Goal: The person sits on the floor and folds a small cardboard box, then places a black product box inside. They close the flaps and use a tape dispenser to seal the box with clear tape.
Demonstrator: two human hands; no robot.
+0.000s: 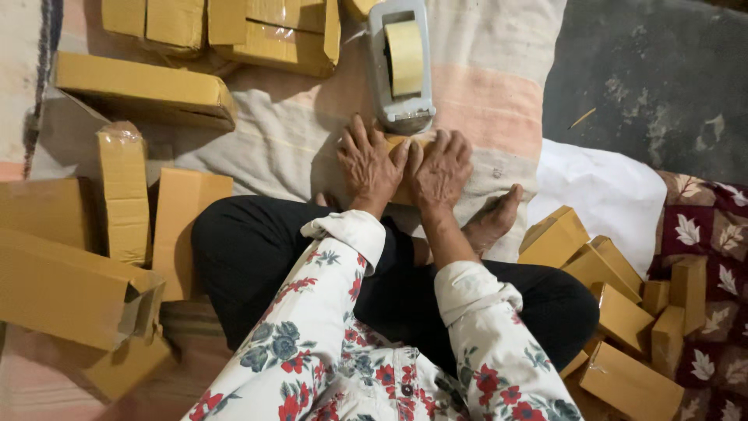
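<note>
My left hand (370,166) and my right hand (442,168) lie side by side, palms down, pressing on a small yellow cardboard box (395,143) that they almost cover. The box rests on a striped cloth (499,93) just beyond my crossed legs in black trousers. A grey tape dispenser (400,62) with a roll of tan tape lies just past my fingertips, touching the far side of the box. My bare foot (492,220) shows to the right of my right wrist.
Several long yellow cartons (125,191) lie at the left and along the top (280,35). A heap of small yellow boxes (615,312) sits at the right on a leaf-patterned cloth (705,234). A white sheet (604,191) and dark floor (662,78) are beyond.
</note>
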